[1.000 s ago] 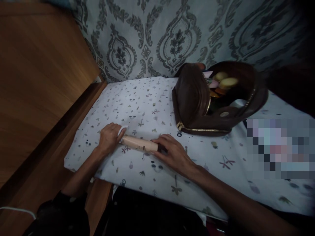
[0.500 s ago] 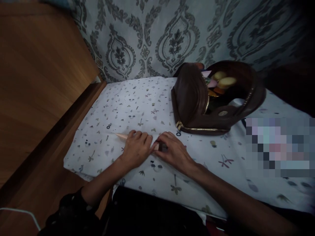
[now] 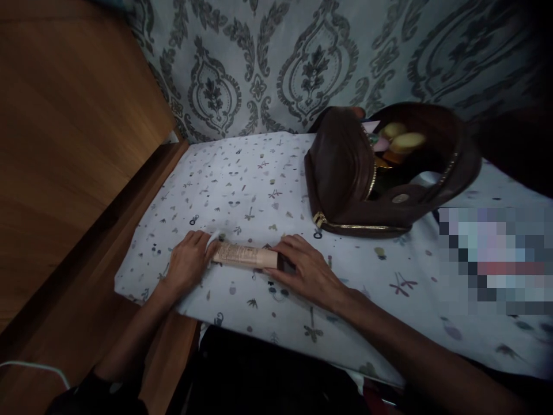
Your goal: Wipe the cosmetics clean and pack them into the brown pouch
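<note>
A peach-coloured tube [image 3: 244,255] with small printed text lies level between my hands, just over the patterned white cloth. My right hand [image 3: 305,268] grips its dark right end between thumb and fingers. At the tube's left end, my left hand [image 3: 188,259] has its fingers closed on a small white cloth or tissue [image 3: 212,238], which touches that end. Part of the white piece is hidden by the fingers.
An open brown bag [image 3: 341,167] with brushes or sponges inside stands at the back right of the cloth-covered surface [image 3: 216,184]. A blurred-out item lies right of it. A wooden cabinet [image 3: 78,115] rises at left, a patterned curtain [image 3: 259,57] behind.
My left hand has moved left and away from my right hand, so the tube's printed side now shows between them. The right hand still holds the dark end.
</note>
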`<action>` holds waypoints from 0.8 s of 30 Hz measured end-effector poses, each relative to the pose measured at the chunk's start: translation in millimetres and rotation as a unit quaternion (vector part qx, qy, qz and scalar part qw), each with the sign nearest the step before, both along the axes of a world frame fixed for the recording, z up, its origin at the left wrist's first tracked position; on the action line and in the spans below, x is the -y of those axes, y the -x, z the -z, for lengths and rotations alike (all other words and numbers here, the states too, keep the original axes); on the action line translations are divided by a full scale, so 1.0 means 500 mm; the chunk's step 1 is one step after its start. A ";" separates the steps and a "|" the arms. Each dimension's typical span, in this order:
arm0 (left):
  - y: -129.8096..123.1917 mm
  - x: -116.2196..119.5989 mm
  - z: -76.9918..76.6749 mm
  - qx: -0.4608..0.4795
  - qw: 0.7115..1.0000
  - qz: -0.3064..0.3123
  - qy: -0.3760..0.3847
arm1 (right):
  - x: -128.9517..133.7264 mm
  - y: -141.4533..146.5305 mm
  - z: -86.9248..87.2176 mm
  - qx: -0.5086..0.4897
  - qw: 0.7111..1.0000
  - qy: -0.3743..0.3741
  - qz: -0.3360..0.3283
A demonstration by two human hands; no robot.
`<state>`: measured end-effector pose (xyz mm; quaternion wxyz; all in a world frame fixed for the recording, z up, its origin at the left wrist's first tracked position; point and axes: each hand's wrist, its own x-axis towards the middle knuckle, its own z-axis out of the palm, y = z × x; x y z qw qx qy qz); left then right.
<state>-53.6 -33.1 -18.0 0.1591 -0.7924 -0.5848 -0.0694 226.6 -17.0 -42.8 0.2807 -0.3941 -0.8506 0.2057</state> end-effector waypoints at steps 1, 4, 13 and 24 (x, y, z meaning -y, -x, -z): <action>0.003 -0.001 -0.002 -0.012 1.000 -0.011 -0.006 | 0.000 0.000 0.000 0.001 1.000 -0.001 0.000; -0.013 -0.001 -0.020 -0.045 0.997 -0.027 -0.048 | -0.001 -0.001 0.003 -0.023 1.000 0.005 -0.012; -0.172 0.001 -0.023 0.028 0.981 0.191 0.008 | 0.007 0.000 0.008 -0.058 0.997 0.027 -0.046; 0.062 -0.026 0.083 0.161 0.986 0.040 -0.003 | 0.004 0.002 0.035 -0.066 0.997 0.037 -0.024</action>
